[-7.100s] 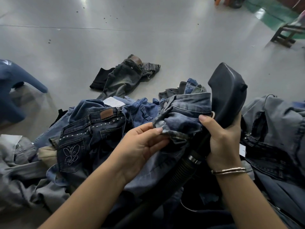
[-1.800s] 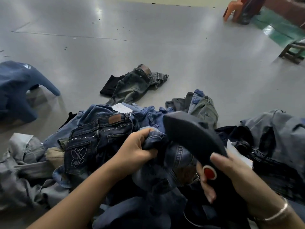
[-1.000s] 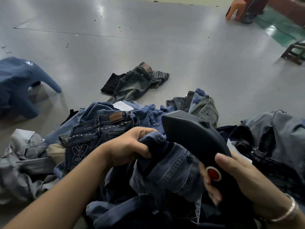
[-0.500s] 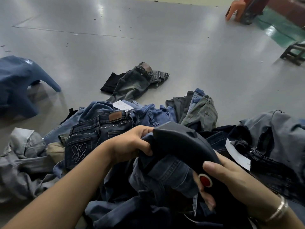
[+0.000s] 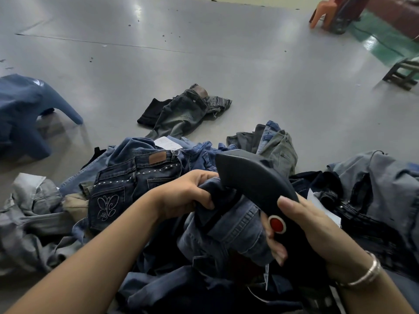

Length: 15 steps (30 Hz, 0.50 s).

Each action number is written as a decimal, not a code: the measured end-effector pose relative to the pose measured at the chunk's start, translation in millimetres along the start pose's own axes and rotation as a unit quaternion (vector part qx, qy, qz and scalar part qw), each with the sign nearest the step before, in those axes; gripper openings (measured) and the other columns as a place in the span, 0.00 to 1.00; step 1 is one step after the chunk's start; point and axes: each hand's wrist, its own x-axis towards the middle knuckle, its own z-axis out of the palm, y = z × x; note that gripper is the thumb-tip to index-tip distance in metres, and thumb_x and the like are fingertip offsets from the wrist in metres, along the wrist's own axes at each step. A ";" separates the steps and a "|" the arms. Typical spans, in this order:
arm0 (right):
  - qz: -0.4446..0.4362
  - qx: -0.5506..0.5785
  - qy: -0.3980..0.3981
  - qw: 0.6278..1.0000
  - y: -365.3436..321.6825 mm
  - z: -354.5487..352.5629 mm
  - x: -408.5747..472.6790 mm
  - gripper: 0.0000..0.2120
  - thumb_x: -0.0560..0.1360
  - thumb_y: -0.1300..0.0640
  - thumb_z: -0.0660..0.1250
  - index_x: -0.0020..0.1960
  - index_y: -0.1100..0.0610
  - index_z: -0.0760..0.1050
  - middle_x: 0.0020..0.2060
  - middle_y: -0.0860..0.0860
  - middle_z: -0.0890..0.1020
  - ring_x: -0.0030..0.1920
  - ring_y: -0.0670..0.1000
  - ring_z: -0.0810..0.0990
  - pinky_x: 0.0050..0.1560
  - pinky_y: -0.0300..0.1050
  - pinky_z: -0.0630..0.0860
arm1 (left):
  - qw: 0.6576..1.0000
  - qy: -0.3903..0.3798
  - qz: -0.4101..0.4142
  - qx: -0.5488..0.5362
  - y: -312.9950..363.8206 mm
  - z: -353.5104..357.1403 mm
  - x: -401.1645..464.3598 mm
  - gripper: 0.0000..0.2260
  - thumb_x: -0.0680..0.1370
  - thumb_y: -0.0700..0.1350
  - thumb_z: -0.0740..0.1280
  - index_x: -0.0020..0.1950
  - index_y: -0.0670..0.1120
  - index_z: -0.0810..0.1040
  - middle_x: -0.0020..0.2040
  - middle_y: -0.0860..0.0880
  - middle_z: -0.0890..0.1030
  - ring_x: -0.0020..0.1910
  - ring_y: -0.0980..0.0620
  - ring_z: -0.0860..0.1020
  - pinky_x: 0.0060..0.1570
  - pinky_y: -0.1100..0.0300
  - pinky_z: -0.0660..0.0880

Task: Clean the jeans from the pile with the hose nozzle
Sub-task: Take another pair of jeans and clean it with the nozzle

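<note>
Two hands at work over one pile of jeans (image 5: 140, 177) on a grey floor (image 5: 226, 64). Item: hose nozzle (image 5: 251, 177), dark, broad wedge-shaped head, long axis running from lower right to upper left, head end pointing up and away to the left, handle end toward the person. Red round button (image 5: 277, 224) on the handle, facing up. Right hand (image 5: 301, 225): wrapped around the handle, thumb lying along the top just above the button, fingers curled under the left side; metal bangle (image 5: 365, 273) on the wrist. Left hand (image 5: 188, 193): fist closed on a bunched fold of the blue jeans (image 5: 235, 232), just left of the nozzle head, knuckles touching or nearly touching its edge. The held jeans hang under the nozzle, between the two hands, waistband seams showing below the head. Nozzle head sits above and against the gripped fabric. Adjacent in pile: dark jeans with stud trim and butterfly embroidery (image 5: 108, 206) to the left; grey denim (image 5: 374, 177) to the right. Apart on the floor: one grey-green pair (image 5: 183, 112) beyond the pile; a blue plastic stool (image 5: 25, 109) far left.
</note>
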 end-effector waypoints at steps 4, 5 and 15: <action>0.006 0.000 -0.019 1.000 2.8 -2.6 -3.8 0.17 0.64 0.40 0.77 0.50 0.43 0.78 0.32 0.59 0.76 0.22 0.53 0.74 0.26 0.43 0.74 | 1.000 0.015 0.008 -0.013 3.0 -5.5 -1.2 0.20 0.59 0.27 0.63 0.48 0.39 0.81 0.43 0.42 0.82 0.42 0.48 0.81 0.43 0.60 0.79; 0.005 0.000 -0.023 1.000 5.0 0.5 -1.6 0.16 0.64 0.39 0.77 0.50 0.41 0.78 0.32 0.58 0.76 0.22 0.53 0.74 0.25 0.43 0.74 | 1.000 0.016 0.000 -0.002 0.2 -3.5 -0.9 0.20 0.59 0.27 0.64 0.48 0.39 0.80 0.43 0.42 0.82 0.42 0.48 0.81 0.42 0.59 0.79; 0.000 -0.001 -0.022 1.000 3.0 1.1 1.0 0.16 0.66 0.39 0.76 0.51 0.39 0.77 0.33 0.59 0.76 0.23 0.53 0.75 0.26 0.43 0.74 | 0.998 0.055 0.030 -0.030 -0.1 -13.0 -1.9 0.22 0.60 0.27 0.61 0.50 0.39 0.81 0.45 0.40 0.80 0.43 0.46 0.80 0.42 0.58 0.79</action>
